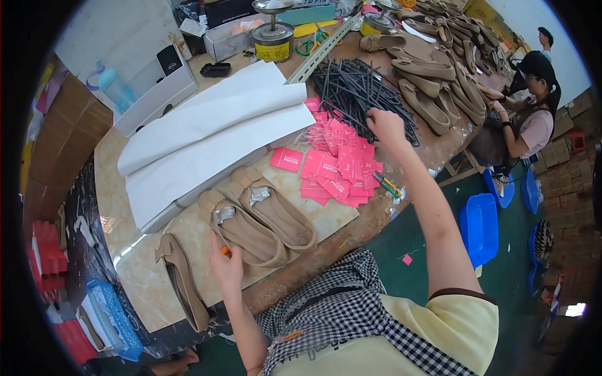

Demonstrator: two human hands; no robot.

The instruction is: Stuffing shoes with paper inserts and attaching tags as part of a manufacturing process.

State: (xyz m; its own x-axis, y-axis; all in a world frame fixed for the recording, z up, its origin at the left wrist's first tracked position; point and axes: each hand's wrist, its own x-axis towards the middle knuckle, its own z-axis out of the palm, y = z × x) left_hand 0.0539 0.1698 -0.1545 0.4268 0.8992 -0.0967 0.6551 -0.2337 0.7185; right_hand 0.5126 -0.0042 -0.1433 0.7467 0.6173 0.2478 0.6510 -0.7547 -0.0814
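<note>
At bench | L hand (227, 268) gripping orange tool (224, 250) | R hand (385, 124) outstretched, pinching black sticks (354, 91)

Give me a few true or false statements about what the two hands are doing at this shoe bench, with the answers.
1. The right hand reaches into the pile of black sticks. True.
2. The left hand holds a pink tag. False: it grips a small orange-tipped tool beside the tan shoes.
3. The pink tags lie between the sticks and the shoes. True.
4. The white paper sheets cover the pair of shoes. False: the shoes lie uncovered beside them.
</note>
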